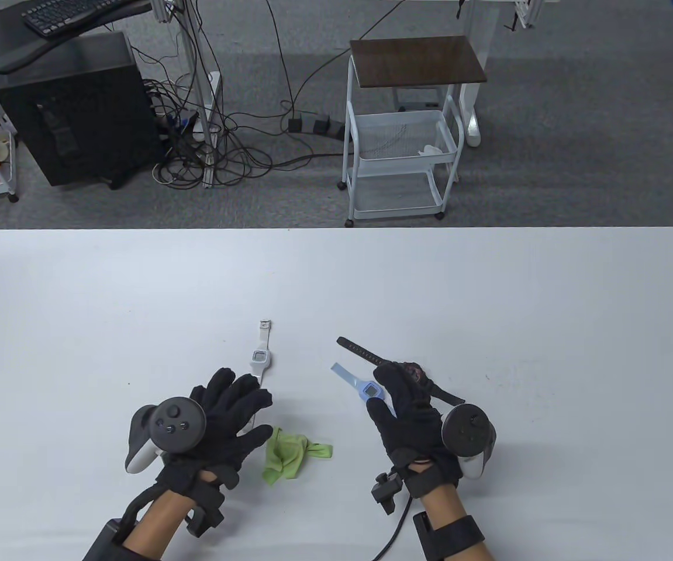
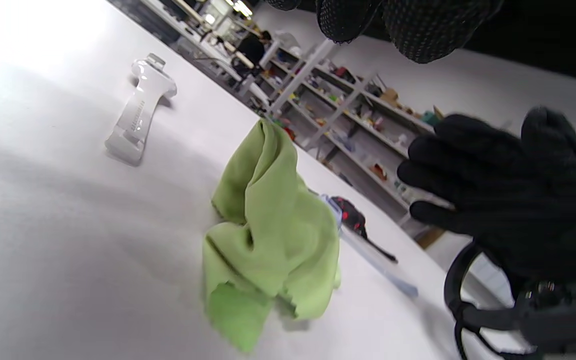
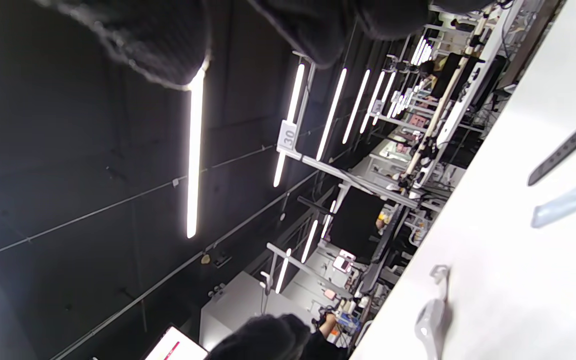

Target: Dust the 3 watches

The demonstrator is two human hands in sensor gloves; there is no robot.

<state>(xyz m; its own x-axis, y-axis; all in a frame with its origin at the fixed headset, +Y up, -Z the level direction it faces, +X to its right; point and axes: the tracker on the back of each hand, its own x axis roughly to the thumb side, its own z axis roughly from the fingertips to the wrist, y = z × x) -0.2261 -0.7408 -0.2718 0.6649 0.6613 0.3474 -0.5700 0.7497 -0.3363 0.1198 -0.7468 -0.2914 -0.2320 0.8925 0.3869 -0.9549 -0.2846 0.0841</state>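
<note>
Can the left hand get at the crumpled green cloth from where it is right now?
Probably yes. The left hand hovers open just left of the crumpled green cloth, which lies loose on the white table with nothing on it. The white watch lies farther back, out of the way.

- Left hand (image 1: 228,412): gloved in black, laid palm down low over the table, fingers straight and spread, pointed up and to the right in the table view; nothing is held. A tracker (image 1: 166,429) is strapped to its back.
- Right hand (image 1: 406,409): gloved in black, turned partly on edge, fingers extended forward and close together; whether anything is pinched cannot be told. A tracker (image 1: 468,438) is strapped to its back.
- Forearms: bare above the wrist straps, entered from the bottom edge.
</note>
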